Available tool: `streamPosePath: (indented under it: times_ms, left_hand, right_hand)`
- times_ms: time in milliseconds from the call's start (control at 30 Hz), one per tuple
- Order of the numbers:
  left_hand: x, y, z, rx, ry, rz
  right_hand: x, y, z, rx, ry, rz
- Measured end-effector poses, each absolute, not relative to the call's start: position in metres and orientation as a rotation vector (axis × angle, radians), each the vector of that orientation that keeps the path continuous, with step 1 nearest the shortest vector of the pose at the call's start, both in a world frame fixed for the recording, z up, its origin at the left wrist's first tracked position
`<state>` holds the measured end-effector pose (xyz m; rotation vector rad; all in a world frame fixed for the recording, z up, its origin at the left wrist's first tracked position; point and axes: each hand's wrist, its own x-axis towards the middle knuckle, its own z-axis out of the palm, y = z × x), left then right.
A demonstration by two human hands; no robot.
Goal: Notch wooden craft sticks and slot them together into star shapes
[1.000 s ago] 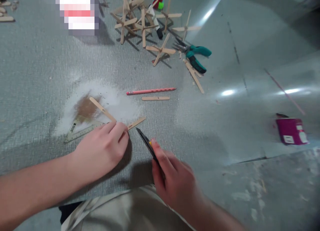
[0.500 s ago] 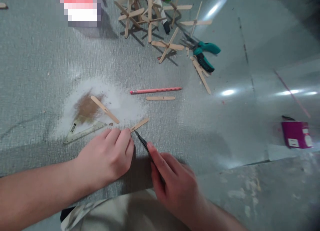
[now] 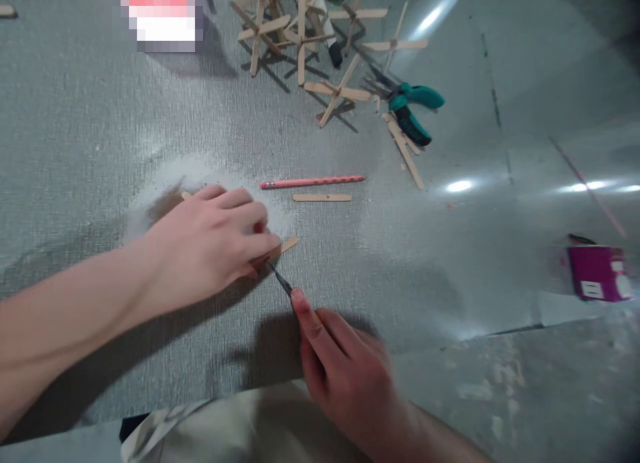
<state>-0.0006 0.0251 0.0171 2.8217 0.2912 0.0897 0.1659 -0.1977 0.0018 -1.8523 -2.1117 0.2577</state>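
A flat wooden craft stick (image 3: 290, 243) lies at a slant on the grey table. My left hand (image 3: 215, 233) reaches over it, index finger and thumb closed on its near part. My right hand (image 3: 345, 369) is wrapped round a slim dark craft knife (image 3: 280, 279), index finger stretched along it. The blade's tip meets the stick right by my left fingertips; whether it is cutting in, I cannot tell. Beneath my left hand only the end of a second craft stick (image 3: 186, 195) shows. The clear set square is hidden there.
Beyond the hands lie a pink pencil (image 3: 315, 181) and another craft stick (image 3: 321, 197). Crossed stick pieces (image 3: 337, 93) stand at the back beside a white marker (image 3: 327, 33). Teal-handled pliers (image 3: 413, 106) rest on sticks. A purple box (image 3: 597, 273) sits near the right edge.
My left hand has shifted forward and rotated over the stick, covering the set square and most of the second stick. The knife stays near the same spot on the stick.
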Motion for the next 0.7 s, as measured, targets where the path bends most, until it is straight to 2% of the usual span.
streamPosePath:
  times_ms: [267,700]
  left_hand:
    - [0.001,0.048,-0.007,2.76,0.054,0.126]
    - [0.016,0.057,-0.006,2.68,-0.108,0.128]
  right_hand:
    - [0.172,-0.196,0.002,-1.834,-2.117,0.276]
    - [0.177,-0.193,0.004,-1.834,-2.084,0.34]
